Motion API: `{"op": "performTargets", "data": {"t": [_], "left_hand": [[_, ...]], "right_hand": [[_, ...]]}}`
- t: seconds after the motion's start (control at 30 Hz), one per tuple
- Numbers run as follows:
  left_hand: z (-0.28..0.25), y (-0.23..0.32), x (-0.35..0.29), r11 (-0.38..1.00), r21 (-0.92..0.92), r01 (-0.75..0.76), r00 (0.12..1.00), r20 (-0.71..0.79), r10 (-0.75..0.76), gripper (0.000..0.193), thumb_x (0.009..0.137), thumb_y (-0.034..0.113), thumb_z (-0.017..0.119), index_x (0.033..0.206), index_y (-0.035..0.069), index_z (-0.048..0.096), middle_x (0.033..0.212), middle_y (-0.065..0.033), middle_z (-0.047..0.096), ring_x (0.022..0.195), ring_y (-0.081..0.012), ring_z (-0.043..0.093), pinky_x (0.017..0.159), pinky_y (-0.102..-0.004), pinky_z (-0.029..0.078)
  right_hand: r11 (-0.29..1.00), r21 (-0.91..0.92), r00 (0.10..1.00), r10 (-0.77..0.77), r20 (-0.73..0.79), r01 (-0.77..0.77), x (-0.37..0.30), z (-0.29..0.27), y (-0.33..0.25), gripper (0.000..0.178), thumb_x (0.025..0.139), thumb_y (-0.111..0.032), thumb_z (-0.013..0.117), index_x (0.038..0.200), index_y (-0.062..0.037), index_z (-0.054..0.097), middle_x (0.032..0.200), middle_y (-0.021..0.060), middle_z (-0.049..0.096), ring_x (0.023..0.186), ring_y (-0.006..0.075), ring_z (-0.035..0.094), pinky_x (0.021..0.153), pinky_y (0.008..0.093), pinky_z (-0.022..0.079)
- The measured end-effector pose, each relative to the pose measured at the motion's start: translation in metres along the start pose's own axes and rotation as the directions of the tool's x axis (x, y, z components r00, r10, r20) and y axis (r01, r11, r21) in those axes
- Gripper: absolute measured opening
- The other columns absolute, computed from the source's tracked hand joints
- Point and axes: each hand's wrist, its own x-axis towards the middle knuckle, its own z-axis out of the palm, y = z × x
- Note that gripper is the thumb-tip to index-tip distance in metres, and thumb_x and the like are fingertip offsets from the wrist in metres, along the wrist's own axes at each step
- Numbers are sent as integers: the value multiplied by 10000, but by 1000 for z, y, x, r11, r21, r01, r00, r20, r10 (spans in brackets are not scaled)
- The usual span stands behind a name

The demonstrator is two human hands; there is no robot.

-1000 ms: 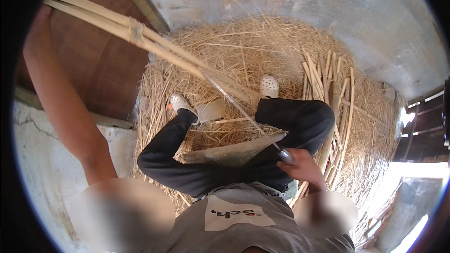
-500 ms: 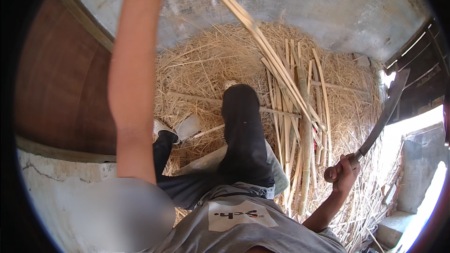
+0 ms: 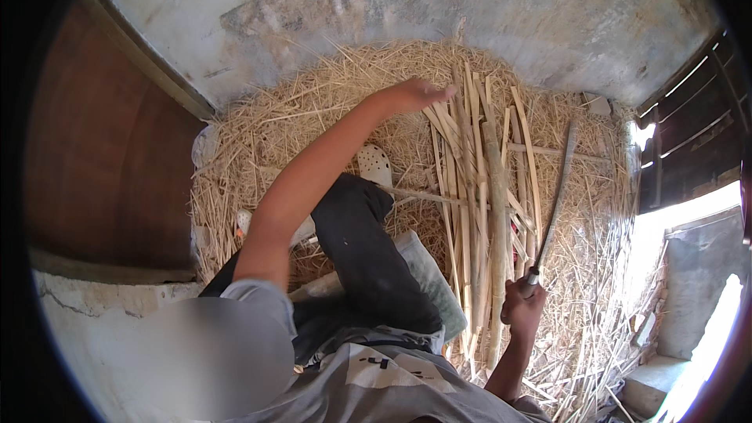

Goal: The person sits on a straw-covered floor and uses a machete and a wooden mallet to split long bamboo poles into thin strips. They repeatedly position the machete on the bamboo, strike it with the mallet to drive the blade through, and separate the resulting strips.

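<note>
My right hand [image 3: 523,302] is closed round the handle of a machete [image 3: 562,188]. Its long dark blade points up and slightly right, past the right side of a pile of split bamboo strips [image 3: 468,219]. My left hand [image 3: 421,95] reaches out to the far end of that pile. The fingers stretch toward the strip tops, and nothing shows gripped in them; whether they touch a strip is unclear. A thicker round pole [image 3: 497,219] lies lengthwise among the strips, on the side nearer my right hand.
Loose straw [image 3: 313,117] covers the ground, with a thin crosswise stick [image 3: 415,194] under the strips. A concrete wall [image 3: 352,0] curves along the far side; a brown panel [image 3: 117,149] stands left. My leg and pale perforated shoe [image 3: 374,164] are beside the pile.
My left arm has come down from the upper edge toward the pile, and the long raised strips have come down onto it. My right hand with the machete has shifted left, its blade more upright.
</note>
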Motion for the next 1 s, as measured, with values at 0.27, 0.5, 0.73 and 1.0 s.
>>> {"op": "performTargets", "data": {"t": [0.27,0.5,0.73,1.0], "left_hand": [[94,-26,-226,864,-395,-313,949,-92,302,957,857,558,660,1488,-25,238,1238,-158,583,1132,-230,580,936,-334,472],[134,-53,-287,512,-736,-443,781,-597,-184,641,974,373,581,1416,-37,363,1186,-54,562,991,-76,542,834,-252,467],[102,-93,-321,229,-809,-542,615,-567,-548,317,1004,315,520,1062,5,549,763,-35,605,666,-140,590,691,-312,516],[111,-192,-414,297,-688,-663,271,-590,-761,283,991,361,505,926,86,496,665,-2,470,561,-123,466,595,-315,447]], "right_hand": [[918,4,820,-355,450,396,-20,133,-93,263,798,-178,694,940,9,577,652,128,590,569,258,586,568,383,464],[535,203,445,-819,362,820,-56,243,-144,513,731,-157,728,1176,14,540,978,183,591,882,382,599,765,433,503],[381,324,265,-899,347,866,-64,269,-140,475,718,-119,738,1161,-46,584,1058,125,592,958,295,599,817,363,494],[263,-579,629,-454,631,772,171,338,48,386,813,-250,699,1131,-52,602,1037,166,647,976,316,641,982,468,416]]}}
